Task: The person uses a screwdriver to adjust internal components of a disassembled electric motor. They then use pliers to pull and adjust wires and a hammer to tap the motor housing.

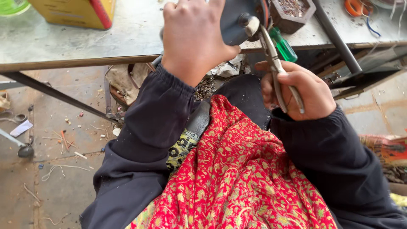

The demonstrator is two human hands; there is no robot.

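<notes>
My left hand (193, 36) grips a dark round metal part (237, 21) at the edge of the workbench (85, 42). My right hand (299, 91) is closed around the handles of metal pliers (275, 63). The pliers' jaws bite on a small knob (250, 23) at the side of the dark part. Both arms wear dark sleeves, and a red patterned cloth (237, 174) lies over my lap.
A green-handled screwdriver (284, 46) lies on the bench beside the pliers. A hexagonal wooden box of small parts (292, 12) stands behind. A yellow box (76, 12) is at the far left. Orange wire (354, 6) lies far right. Scraps litter the concrete floor (59, 144).
</notes>
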